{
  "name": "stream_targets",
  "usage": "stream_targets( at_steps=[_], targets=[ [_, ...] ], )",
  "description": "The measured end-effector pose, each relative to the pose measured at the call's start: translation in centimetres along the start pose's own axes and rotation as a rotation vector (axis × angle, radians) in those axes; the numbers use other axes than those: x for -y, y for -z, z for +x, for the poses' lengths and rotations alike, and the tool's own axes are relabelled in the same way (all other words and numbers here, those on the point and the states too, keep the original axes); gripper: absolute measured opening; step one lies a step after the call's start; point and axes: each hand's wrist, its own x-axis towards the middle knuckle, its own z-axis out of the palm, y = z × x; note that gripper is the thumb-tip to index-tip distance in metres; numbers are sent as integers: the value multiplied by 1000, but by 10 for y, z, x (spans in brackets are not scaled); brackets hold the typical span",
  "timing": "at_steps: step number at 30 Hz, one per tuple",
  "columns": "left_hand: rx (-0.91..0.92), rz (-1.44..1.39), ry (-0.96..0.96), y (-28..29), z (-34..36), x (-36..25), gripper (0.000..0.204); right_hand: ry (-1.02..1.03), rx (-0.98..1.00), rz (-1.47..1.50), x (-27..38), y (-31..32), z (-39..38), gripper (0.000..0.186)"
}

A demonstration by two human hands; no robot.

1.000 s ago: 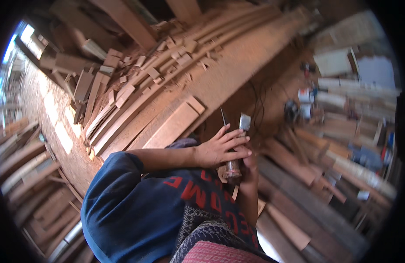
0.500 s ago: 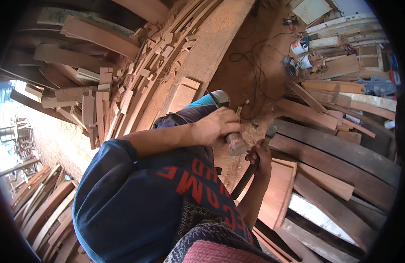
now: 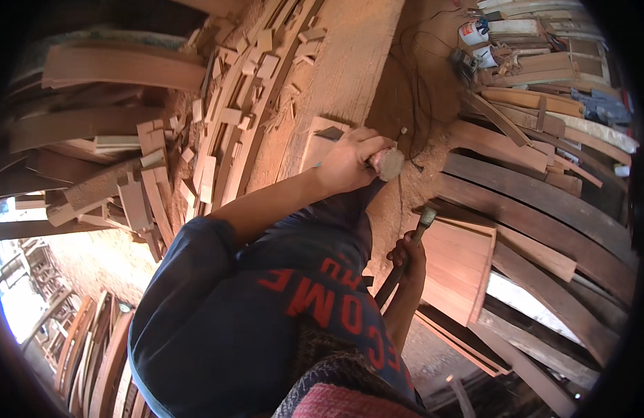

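Note:
My left hand (image 3: 348, 160) is wrapped round the thick handle of a chisel (image 3: 389, 164), its worn round butt turned toward me. A dark flat blade seems to show past my knuckles, over a small wooden block (image 3: 313, 145). That block lies on a wide, long plank (image 3: 343, 76). Lower down and to the right, my right hand (image 3: 409, 258) is closed round the dark handle of a hammer (image 3: 426, 217). The hammer's head points up and away from me, apart from the chisel. My fingers hide part of both handles.
Long strips with small offcuts (image 3: 231, 116) lie left of the plank, beside stacked boards (image 3: 120, 66). To the right are a dark cable (image 3: 414, 90), a power tool (image 3: 464, 61), white buckets (image 3: 473, 32), a wooden panel (image 3: 456, 258) and more boards (image 3: 524, 195).
My left hand has moved up and away with the chisel, over the small block. The hammer in my right hand is now farther from the chisel. The whole view has shifted.

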Motion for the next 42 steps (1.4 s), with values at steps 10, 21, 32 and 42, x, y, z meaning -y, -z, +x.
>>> stream_targets(
  at_steps=[10, 21, 32, 42],
  targets=[
    [-131, -121, 59, 1, -17, 79, 48, -39, -153, -299, 17, -73, 4, 20],
    [-145, -97, 79, 0, -27, 84, 49, 18, -196, -487, 46, -121, 12, 17],
    [-241, -165, 187, 11, -11, 83, 40, 678, -274, -885, 91, -207, -2, 18],
    [-320, -239, 41, 21, -31, 136, 18, 687, -98, -1503, 28, -221, 64, 21]
  ],
)
